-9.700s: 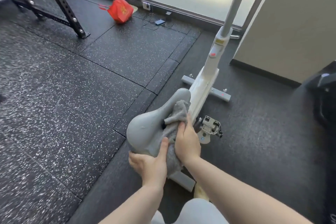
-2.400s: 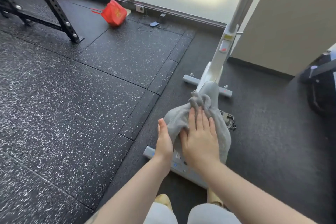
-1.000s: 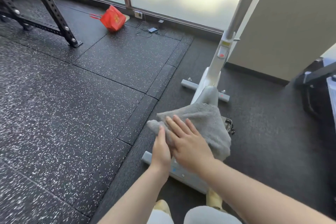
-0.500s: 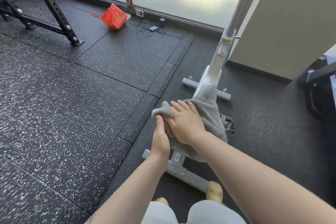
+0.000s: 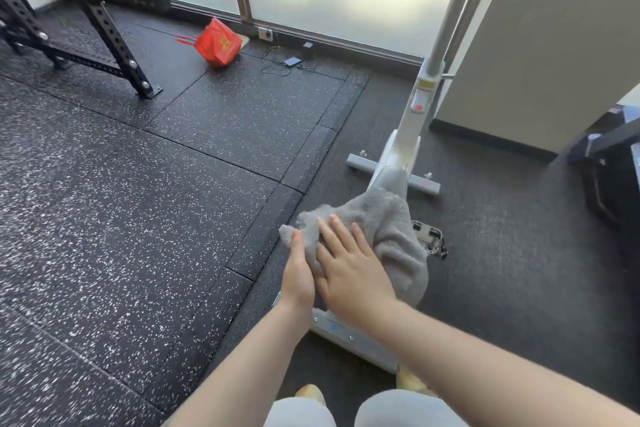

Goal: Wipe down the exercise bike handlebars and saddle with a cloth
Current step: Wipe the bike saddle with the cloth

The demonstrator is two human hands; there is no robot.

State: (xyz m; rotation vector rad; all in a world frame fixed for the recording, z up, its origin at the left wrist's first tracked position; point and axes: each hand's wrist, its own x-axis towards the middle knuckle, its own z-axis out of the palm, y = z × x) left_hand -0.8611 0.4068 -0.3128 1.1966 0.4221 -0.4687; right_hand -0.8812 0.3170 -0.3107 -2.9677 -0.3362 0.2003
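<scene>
A grey cloth (image 5: 388, 229) lies draped over the bike's grey saddle, and only the saddle's nose (image 5: 394, 180) shows beyond it. My right hand (image 5: 349, 270) lies flat on top of the cloth with its fingers spread. My left hand (image 5: 298, 274) clasps the saddle's left rear edge where the cloth's corner sticks out; its thumb is on top and its fingers are hidden underneath. The white bike frame (image 5: 403, 142) rises to a grey post (image 5: 453, 7) that runs out of the top of the view. The handlebars are not in view.
A pedal (image 5: 431, 239) juts out right of the saddle, and the bike's base bars (image 5: 360, 163) rest on dark rubber flooring. A black rack (image 5: 114, 42), a red bag (image 5: 220, 43) and cables lie far left. A beige wall and dark equipment (image 5: 613, 177) stand at right.
My right hand has gone from curled over the cloth to lying flat, a little nearer to me. The cloth is spread wider to the left. My left hand stays at the saddle's side.
</scene>
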